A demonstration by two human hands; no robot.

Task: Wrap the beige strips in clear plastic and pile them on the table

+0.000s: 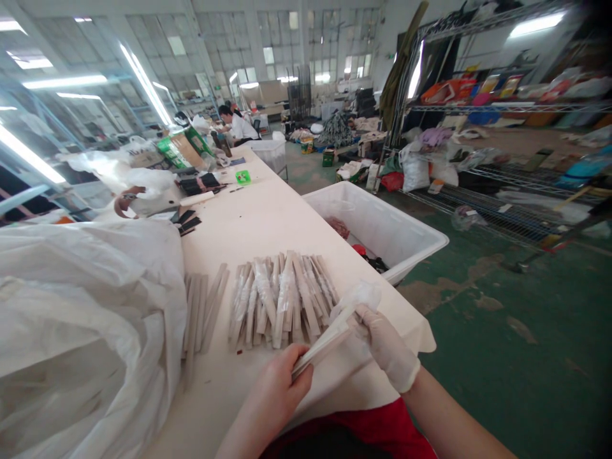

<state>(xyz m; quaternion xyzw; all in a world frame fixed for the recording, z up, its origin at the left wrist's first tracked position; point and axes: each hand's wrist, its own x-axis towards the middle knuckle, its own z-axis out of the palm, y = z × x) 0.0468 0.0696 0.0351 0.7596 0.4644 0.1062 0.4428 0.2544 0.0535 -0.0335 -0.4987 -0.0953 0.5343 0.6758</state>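
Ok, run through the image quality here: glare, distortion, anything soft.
Head view: the tube lights at upper left burn out to white; head view, right side: the wire shelving looks stretched and smeared, darkening toward the corner; head view, centre: the wrapped bundles catch pale glints; head view, far back: the person in white is soft.

White bin [411, 239] beside table; wire shelves [497, 210] right.

A strip pile [283, 299] lay on the worktop [262, 210], with loose strips [203, 306] to its left and a sack [153, 274] farther left. Right of the worktop stood a bin [406, 236], then a rack [497, 220].
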